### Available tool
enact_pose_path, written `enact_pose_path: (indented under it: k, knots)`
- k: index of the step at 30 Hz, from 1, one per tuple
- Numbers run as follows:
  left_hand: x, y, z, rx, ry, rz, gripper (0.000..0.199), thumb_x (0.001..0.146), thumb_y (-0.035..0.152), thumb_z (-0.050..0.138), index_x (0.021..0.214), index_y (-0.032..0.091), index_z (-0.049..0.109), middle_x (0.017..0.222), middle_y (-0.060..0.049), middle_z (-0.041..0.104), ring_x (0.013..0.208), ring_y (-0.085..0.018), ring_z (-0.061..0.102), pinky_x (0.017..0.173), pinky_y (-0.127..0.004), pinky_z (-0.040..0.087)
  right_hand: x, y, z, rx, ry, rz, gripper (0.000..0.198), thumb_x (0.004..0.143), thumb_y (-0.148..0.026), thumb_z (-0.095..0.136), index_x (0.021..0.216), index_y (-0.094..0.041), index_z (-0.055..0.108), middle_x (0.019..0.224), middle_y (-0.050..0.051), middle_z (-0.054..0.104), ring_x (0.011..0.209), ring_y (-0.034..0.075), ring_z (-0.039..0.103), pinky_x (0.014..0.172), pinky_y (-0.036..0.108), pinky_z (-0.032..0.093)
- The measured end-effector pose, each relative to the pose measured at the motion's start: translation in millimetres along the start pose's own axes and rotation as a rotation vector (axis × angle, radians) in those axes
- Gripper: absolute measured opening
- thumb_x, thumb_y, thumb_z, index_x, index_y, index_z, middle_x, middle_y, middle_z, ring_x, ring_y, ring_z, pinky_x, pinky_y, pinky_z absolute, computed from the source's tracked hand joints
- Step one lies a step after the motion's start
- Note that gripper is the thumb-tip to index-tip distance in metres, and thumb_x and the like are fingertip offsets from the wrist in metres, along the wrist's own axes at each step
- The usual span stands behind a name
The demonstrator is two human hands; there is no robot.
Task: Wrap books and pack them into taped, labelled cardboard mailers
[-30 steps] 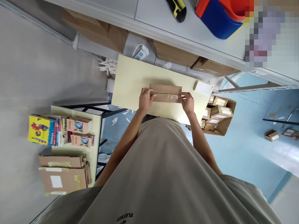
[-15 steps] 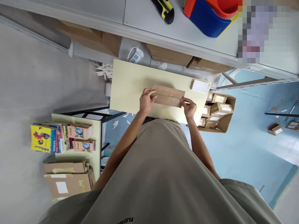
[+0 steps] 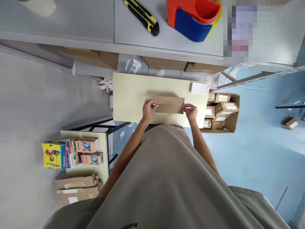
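Observation:
A small brown cardboard box (image 3: pixel 169 105) lies on the pale yellow table (image 3: pixel 131 95) in front of me, with a seam running along its top. At its left end, my left hand (image 3: pixel 149 109) pinches the edge near the seam. My right hand (image 3: pixel 190 112) pinches the opposite end, fingertips at the same seam. Whether the box holds anything is hidden.
On the grey shelf above lie a yellow-black utility knife (image 3: pixel 143 17) and a red-and-blue tape dispenser (image 3: pixel 193 22). A white box (image 3: pixel 199 88) sits at the table's far right. Right of it stands a carton (image 3: pixel 234 117) of small boxes; books (image 3: pixel 54 155) stand at left.
The view has shifted and turned slightly, so the table now looks more level and more of the shelf shows. Both hands stay at the two ends of the cardboard box.

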State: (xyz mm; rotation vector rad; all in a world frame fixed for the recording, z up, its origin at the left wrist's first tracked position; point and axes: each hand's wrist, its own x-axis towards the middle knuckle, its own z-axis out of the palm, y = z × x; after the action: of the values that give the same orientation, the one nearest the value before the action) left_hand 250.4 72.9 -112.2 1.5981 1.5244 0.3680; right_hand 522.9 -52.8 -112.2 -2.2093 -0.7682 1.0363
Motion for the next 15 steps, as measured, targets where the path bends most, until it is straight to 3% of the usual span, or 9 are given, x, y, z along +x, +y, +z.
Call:
enact_pose_path:
  k: [5,8,11,15]
  knots:
    - [-3,4,-10,-0.026,-0.055,-0.004,0.013,0.096,0.012,0.081,0.107,0.019,0.080,0.126,-0.010,0.076,0.096,-0.019,0.078,0.103,-0.038,0.069,-11,-11,-5,0.061,0.014,0.075,0.018,0.095,-0.027,0.073,0.102,-0.021,0.089,0.117,0.011,0.092,0.093,0.026,0.087,0.089,0.036,0.067]
    - [-6,18,-21,0.048,-0.053,0.064,0.020,0.090,0.009,0.087,0.104,0.022,0.079,0.128,-0.012,0.075,0.123,-0.030,0.077,0.115,-0.047,0.067,-21,-23,-12,-0.023,-0.001,-0.002,0.019,0.099,-0.024,0.071,0.105,-0.022,0.088,0.125,0.012,0.091,0.096,0.026,0.087,0.091,0.037,0.068]
    - [1,48,-34,0.107,0.046,0.199,0.027,0.089,0.012,0.094,0.108,0.023,0.079,0.139,-0.016,0.074,0.146,-0.038,0.070,0.131,-0.058,0.057,-22,-54,-28,-0.075,0.094,-0.212,0.022,0.105,-0.033,0.072,0.114,-0.021,0.087,0.131,0.017,0.086,0.105,0.031,0.086,0.097,0.045,0.071]
    - [29,121,-52,0.061,0.181,0.456,0.034,0.098,0.020,0.091,0.128,0.025,0.077,0.148,-0.014,0.076,0.148,-0.036,0.069,0.136,-0.058,0.054,5,-143,-64,-0.149,0.320,-0.681,0.041,0.118,-0.050,0.060,0.145,-0.025,0.077,0.149,0.020,0.077,0.139,0.038,0.076,0.121,0.059,0.064]
